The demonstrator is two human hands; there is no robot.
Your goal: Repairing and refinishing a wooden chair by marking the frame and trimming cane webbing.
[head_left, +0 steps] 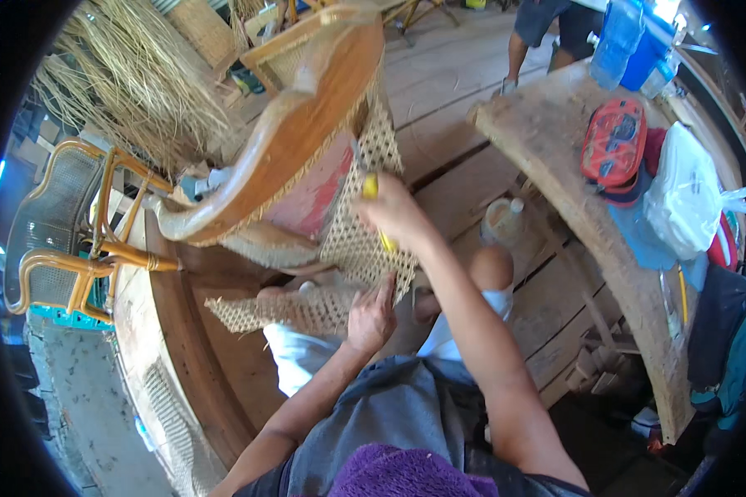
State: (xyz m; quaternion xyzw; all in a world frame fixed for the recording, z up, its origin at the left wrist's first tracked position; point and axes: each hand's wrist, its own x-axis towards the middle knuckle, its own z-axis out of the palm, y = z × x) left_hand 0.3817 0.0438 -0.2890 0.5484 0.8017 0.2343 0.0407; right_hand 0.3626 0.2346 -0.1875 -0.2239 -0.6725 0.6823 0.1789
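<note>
A wooden chair part with a curved, varnished frame (282, 141) leans in front of me, a red panel (311, 195) showing inside it. Loose cane webbing (360, 240) in an open weave hangs from its right side and folds toward my lap. My right hand (395, 217) is closed around a slim yellow tool (370, 185) over the webbing; its exact kind I cannot make out. Lower down, my left hand (373, 321) grips the webbing near its right edge, index finger stretched along it and the other fingers curled.
A wooden workbench (555, 157) on the right bears a red pouch (613, 141), a white plastic bag (684, 195) and blue water containers (617, 41). Rattan chairs (66, 224) stand left, near bundled cane strands (133, 74). A jug (503, 222) sits on the plank floor; another person's legs (518, 54) show beyond.
</note>
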